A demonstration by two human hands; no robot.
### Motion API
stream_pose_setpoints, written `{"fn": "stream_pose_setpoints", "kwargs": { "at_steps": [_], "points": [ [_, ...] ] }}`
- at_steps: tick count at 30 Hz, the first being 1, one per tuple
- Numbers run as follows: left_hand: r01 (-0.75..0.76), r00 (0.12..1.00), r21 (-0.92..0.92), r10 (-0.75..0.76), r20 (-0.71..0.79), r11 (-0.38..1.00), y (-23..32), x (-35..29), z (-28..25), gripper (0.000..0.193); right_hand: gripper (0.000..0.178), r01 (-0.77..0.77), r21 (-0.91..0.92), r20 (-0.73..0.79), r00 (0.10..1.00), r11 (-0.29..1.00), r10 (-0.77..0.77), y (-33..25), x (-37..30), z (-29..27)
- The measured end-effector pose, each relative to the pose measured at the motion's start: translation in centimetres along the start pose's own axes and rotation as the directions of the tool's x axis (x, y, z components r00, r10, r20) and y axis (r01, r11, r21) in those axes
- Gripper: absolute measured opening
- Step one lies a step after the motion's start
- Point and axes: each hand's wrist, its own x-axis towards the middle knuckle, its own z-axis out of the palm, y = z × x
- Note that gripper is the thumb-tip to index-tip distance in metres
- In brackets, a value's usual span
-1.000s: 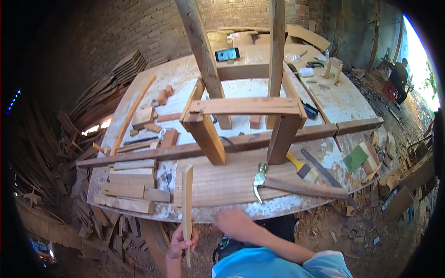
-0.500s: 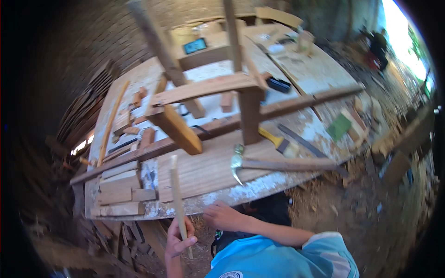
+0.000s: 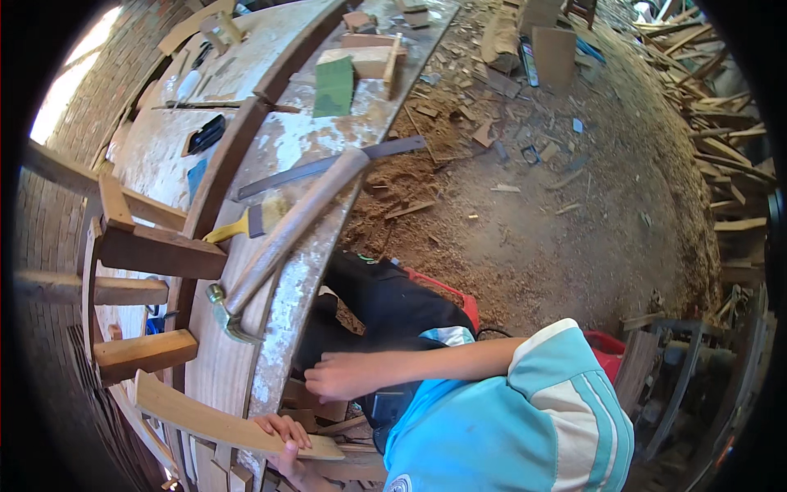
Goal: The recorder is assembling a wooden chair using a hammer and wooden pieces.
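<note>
My left hand is closed round a long, slightly curved wooden slat at the lower left, fingers over its edge and thumb below. The slat lies across the near end of the workbench. In front of my body hangs my right hand, loosely curled, with nothing visible in it. Beside it on the bench rests a claw hammer, its metal head towards me. A wooden frame with legs stands left of the hammer, next to a yellow-handled paintbrush.
A flat dark metal strip lies beyond the hammer, near green sandpaper. One long dark beam crosses the bench. Wood chips and sawdust cover the floor. A red object sits by my legs. Timber is piled at right.
My view has swung to the right, showing more floor. The slat in my left hand has gone from upright to lying flatter, across the bench end. My right hand stays curled near my body.
</note>
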Motion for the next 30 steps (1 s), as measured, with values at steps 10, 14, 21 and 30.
{"fn": "stream_pose_setpoints", "kwargs": {
  "at_steps": [10, 14, 21, 30],
  "points": [
    [0.005, 0.998, 0.083, -0.010, 0.061, 0.997, -2.3, 0.1, 2.7, 0.039, 0.028, -0.167, 0.216, 0.015, 0.986, 0.962, 0.168, 2.1, -0.9, -0.7],
    [-0.033, 0.999, 0.170, 0.030, 0.017, 0.985, -2.2, 0.7, 1.5, 0.040, 0.029, -0.150, 0.164, 0.102, 0.986, 0.975, 0.134, 2.0, -0.6, -1.1],
    [-0.024, 0.982, 0.133, 0.048, -0.182, 0.991, -1.4, 0.1, 1.4, 0.045, 0.026, -0.078, 0.131, 0.136, 0.989, 0.988, 0.060, 1.5, 0.8, 0.5],
    [0.001, 0.955, 0.130, 0.037, -0.294, 0.992, 0.3, -0.9, 0.3, 0.042, 0.044, -0.147, 0.114, 0.206, 0.971, 0.983, 0.121, -0.7, 0.2, -3.6]
  ]
}}
